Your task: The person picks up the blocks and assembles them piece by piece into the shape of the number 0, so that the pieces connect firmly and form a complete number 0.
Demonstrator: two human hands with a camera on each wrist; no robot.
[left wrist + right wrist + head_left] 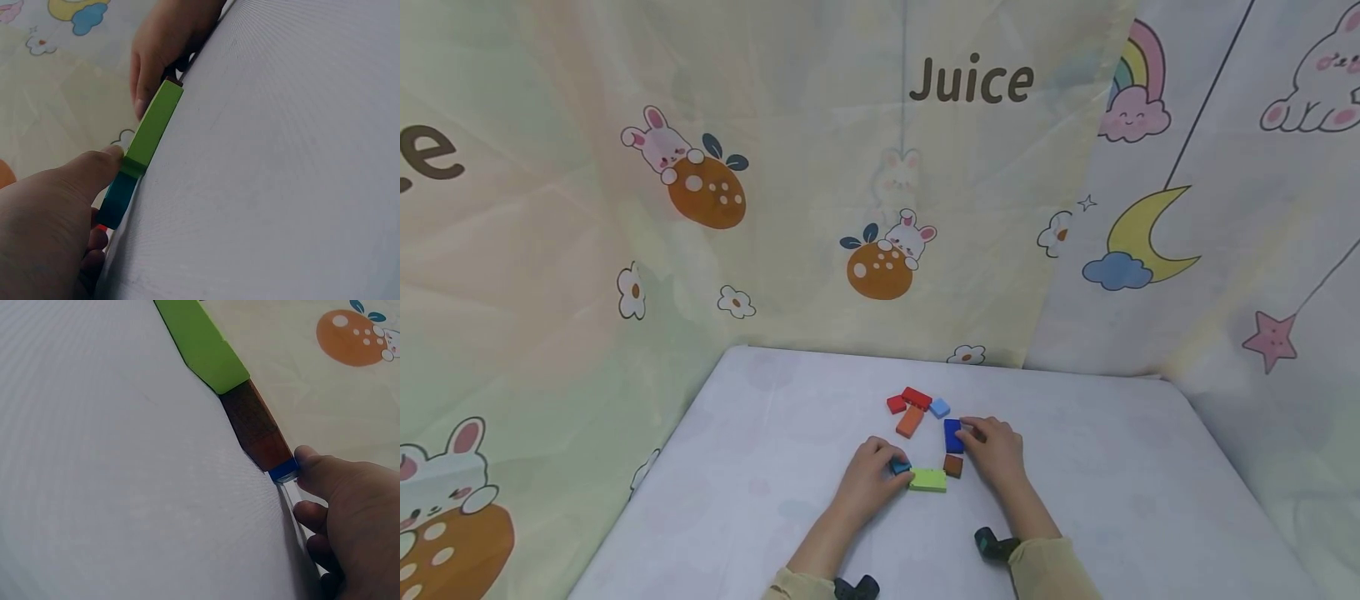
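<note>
My left hand pinches a small teal block between thumb and fingers. The thumb tip reaches the left end of a lime green block, right beside the teal one. My right hand holds a dark blue block at its right side with thumb and index finger. Near that block's lower end sits a brown block, close to the green one's right corner. In the right wrist view the brown block hides most of the blue block.
Farther back on the white table lie a red block, a smaller red block, an orange block and a light blue block. A printed cloth hangs behind the table.
</note>
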